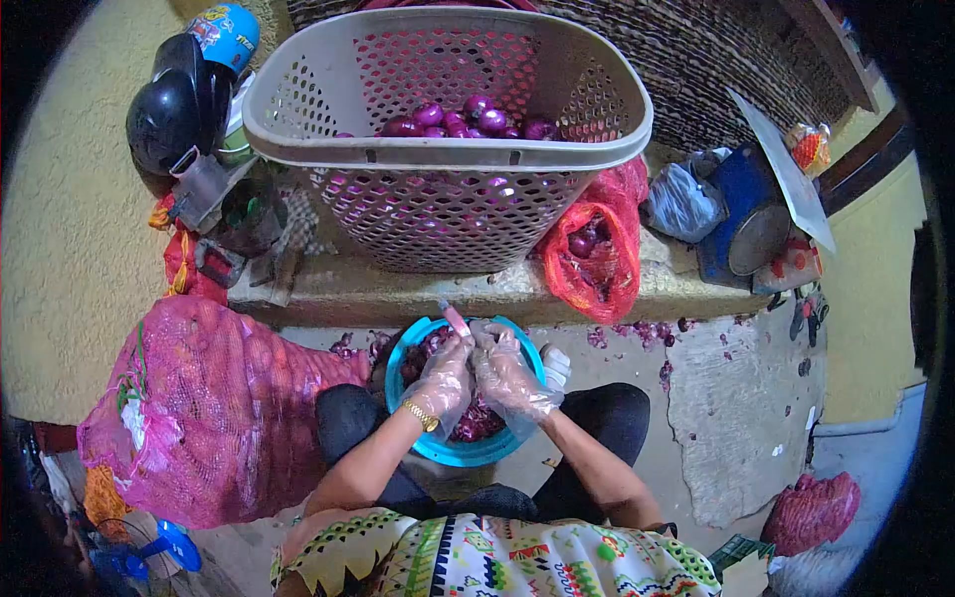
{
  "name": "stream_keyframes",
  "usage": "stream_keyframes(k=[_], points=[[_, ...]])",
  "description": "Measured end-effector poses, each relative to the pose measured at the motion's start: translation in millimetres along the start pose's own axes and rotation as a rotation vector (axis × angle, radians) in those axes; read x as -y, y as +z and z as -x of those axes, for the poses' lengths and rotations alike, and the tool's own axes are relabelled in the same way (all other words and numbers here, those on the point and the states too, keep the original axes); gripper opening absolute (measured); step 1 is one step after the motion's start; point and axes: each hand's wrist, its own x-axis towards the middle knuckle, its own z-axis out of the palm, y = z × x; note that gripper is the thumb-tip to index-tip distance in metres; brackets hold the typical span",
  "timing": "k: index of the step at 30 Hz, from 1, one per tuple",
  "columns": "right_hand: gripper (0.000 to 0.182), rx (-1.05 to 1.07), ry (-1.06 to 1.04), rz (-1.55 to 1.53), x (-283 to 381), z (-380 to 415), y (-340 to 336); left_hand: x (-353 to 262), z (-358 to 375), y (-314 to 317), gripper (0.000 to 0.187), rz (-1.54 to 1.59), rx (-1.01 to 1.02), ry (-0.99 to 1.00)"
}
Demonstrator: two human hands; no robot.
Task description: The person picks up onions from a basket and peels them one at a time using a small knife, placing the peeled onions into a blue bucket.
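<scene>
Yellowish walls [70,229] rise on both sides, and a low concrete ledge [383,291] runs across just beyond the hands. On it stands a large beige basket [448,154] with perforated sides, its purple onions [477,117] visible through the holes and over the rim. An open red net bag [594,264] with more onions leans beside the basket, ahead and to the right of the hands. Loose skins [652,334] litter the grey floor [622,363] along the ledge's foot. A bulging pink net sack [219,418] lies left of the hands, and a smaller red sack [811,512] sits well off to their right, nearer the body.

Both forearms reach forward from the body, angling inward between the bent knees. The left hand [444,383], with a gold watch band [422,415] at its wrist, and the right hand [509,383] meet above a turquoise tub [463,454] holding dark purple onions and skins. Clear plastic gloves cover both. Their fingers are bent and drawn together; a small pinkish piece [455,318] pokes up by the left fingertips. Whether either hand grips anything cannot be told.
</scene>
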Motion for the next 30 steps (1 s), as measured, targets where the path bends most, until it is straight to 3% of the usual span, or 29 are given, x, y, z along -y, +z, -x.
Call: stream_keyframes(k=[2,3,5,6,7,8,9,10,13,16,22,23,25,26,30], points=[[0.045,-0.025,-0.085,-0.016,2.4,-2.0,-6.1,10.3,-6.7,8.1,0.037,0.941,0.059,-0.039],[0.045,-0.017,-0.075,-0.006,0.4,0.5,-7.3,7.6,-3.1,10.8,0.037,0.955,0.064,-0.046],[0.031,-0.177,0.074,-0.492,-3.0,-10.0,-9.0,-4.9,-0.2,-0.2,0.030,0.786,0.035,-0.012],[0.024,-0.348,0.197,-0.509,11.8,-21.0,-29.9,-22.4,9.3,0.1,0.034,0.866,0.033,0.031],[0.025,-0.514,0.120,-0.058,-32.0,-37.0,-33.0,-22.3,9.3,-0.3,0.034,0.865,0.031,0.029],[0.026,-0.659,-0.053,0.086,-67.3,-55.5,-49.5,-23.5,6.7,-0.8,0.034,0.835,0.023,0.028],[0.029,-0.710,0.074,0.207,-92.7,-73.0,-62.3,-24.2,5.2,-1.8,0.035,0.806,0.013,0.026],[0.032,-0.748,0.024,0.312,-115.3,-87.2,-80.6,-28.0,8.1,-2.9,0.035,0.715,-0.003,0.013],[0.043,-0.603,0.423,0.407,-112.9,-120.3,-118.1,-13.8,-0.4,-2.6,0.037,0.724,0.074,-0.008],[0.040,-0.294,0.362,0.637,-133.8,-137.0,-134.5,-26.5,10.1,-5.9,0.040,0.637,0.062,-0.031],[0.032,-0.109,0.503,0.613,-190.6,-169.9,-125.3,-21.6,13.4,-6.7,0.029,0.630,0.040,-0.037],[0.032,-0.101,0.498,0.611,-192.7,-167.5,-123.3,-21.1,16.4,-6.6,0.032,0.686,0.048,-0.003],[0.031,-0.394,0.498,0.250,-168.4,-147.5,-127.2,-17.1,14.7,-8.3,0.041,0.655,0.069,-0.008],[0.036,-0.535,0.291,0.165,-172.6,-141.7,-126.4,-16.7,17.0,-6.2,0.041,0.694,0.067,0.000],[0.044,-0.561,0.240,0.080,-168.0,-123.6,-136.6,-9.5,12.4,-4.1,0.040,0.756,0.031,0.000]])
